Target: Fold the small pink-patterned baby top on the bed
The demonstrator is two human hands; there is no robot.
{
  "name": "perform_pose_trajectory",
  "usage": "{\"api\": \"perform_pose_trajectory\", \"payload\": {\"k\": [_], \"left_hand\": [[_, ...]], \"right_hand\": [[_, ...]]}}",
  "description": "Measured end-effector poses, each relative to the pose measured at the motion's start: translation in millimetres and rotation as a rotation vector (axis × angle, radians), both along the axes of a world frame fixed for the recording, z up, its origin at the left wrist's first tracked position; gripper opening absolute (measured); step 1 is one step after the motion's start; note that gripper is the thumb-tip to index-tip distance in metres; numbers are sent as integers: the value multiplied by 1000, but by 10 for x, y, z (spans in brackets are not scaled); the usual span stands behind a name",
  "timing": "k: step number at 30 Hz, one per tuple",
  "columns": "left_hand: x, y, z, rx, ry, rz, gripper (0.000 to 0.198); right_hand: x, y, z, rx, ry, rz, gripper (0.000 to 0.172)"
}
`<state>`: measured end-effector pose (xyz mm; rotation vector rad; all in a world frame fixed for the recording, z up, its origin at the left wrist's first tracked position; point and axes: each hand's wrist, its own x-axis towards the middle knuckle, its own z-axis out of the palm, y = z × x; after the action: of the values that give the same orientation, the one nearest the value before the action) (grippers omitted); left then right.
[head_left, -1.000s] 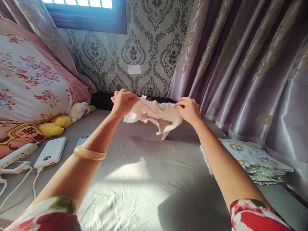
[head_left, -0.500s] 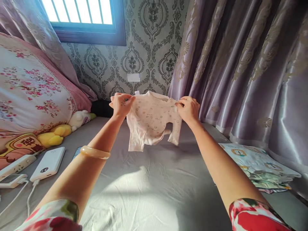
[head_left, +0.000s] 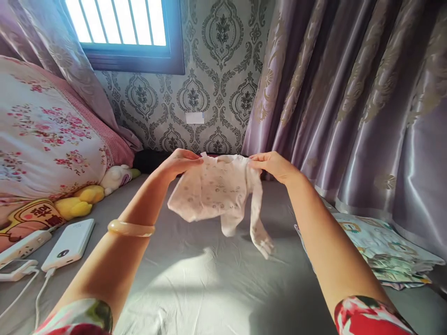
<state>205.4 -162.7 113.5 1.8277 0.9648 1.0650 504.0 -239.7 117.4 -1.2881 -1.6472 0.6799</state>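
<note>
A small pale pink baby top [head_left: 216,193] with a faint print hangs in the air above the grey bed sheet [head_left: 195,279]. My left hand [head_left: 181,163] pinches its left shoulder and my right hand [head_left: 274,165] pinches its right shoulder. The body of the top swings toward me and one long sleeve dangles down on the right, its cuff near the sheet. A pale bangle [head_left: 131,228] sits on my left forearm.
A floral quilt [head_left: 45,135] and soft toys [head_left: 87,195] lie at the left, with a white power bank [head_left: 68,244], a phone and cables beside them. Folded printed cloths [head_left: 380,246] are stacked at the right, below purple curtains [head_left: 349,102]. Patterned wall and window stand behind.
The bunched garment was shaken out flat between my hands, then lowered and swung toward me, with its sleeve now hanging down. Both hands kept their hold on the shoulders.
</note>
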Motion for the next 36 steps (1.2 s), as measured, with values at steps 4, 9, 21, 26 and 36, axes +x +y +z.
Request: {"api": "perform_pose_trajectory", "payload": {"k": [4, 9, 21, 26, 36], "left_hand": [[38, 83, -4, -56, -98, -111, 37], [-11, 75, -30, -86, -85, -144, 30], [186, 335, -140, 25, -273, -12, 48], [320, 486, -251, 94, -322, 128, 40], [258, 42, -327, 629, -24, 551, 15]], "right_hand": [[-32, -52, 1, -14, -6, -3, 34], [9, -123, 37, 1, -40, 83, 37], [173, 191, -101, 33, -26, -91, 37], [186, 430, -209, 327, -234, -453, 22], [-48, 78, -457, 738, -460, -553, 30]]}}
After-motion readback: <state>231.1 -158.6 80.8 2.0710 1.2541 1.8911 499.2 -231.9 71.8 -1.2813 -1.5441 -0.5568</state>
